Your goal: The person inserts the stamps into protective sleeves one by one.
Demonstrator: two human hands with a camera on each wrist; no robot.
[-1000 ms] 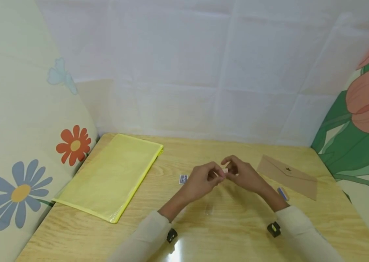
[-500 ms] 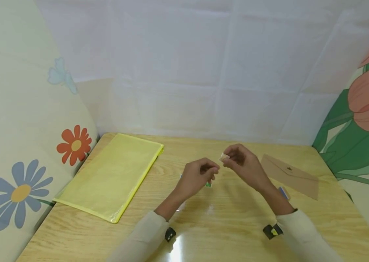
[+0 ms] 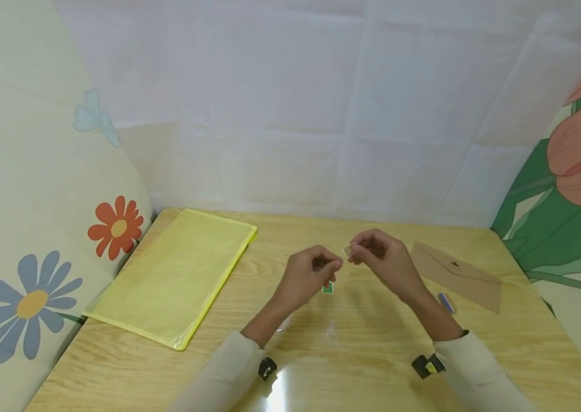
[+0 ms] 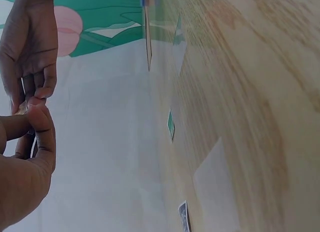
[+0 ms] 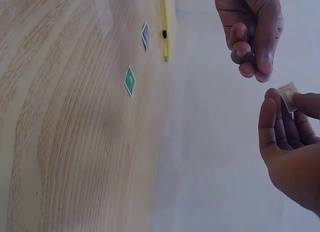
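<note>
A small tan stamp (image 5: 288, 95) with a pale border is pinched between the thumb and fingers of my right hand (image 3: 387, 262), raised over the table. My left hand (image 3: 307, 278) is just left of it, thumb and index tips together near the stamp, with nothing plain to see between them. Below the hands, a green stamp (image 5: 130, 81) lies on the wooden table (image 3: 372, 366). A dark grey stamp (image 5: 145, 36) lies farther left; in the head view the left hand hides it.
On the left lies a yellow zip folder (image 3: 177, 274). A brown envelope (image 3: 457, 277) is at the right, with a small blue-and-tan block (image 3: 446, 303) by its near edge. Clear thin pieces, one a translucent sheet (image 4: 217, 187), lie near the front.
My hands have come apart: the right has risen with the tan stamp, and the left has shifted slightly left. The green stamp now shows below the left fingers; the grey stamp is now covered.
</note>
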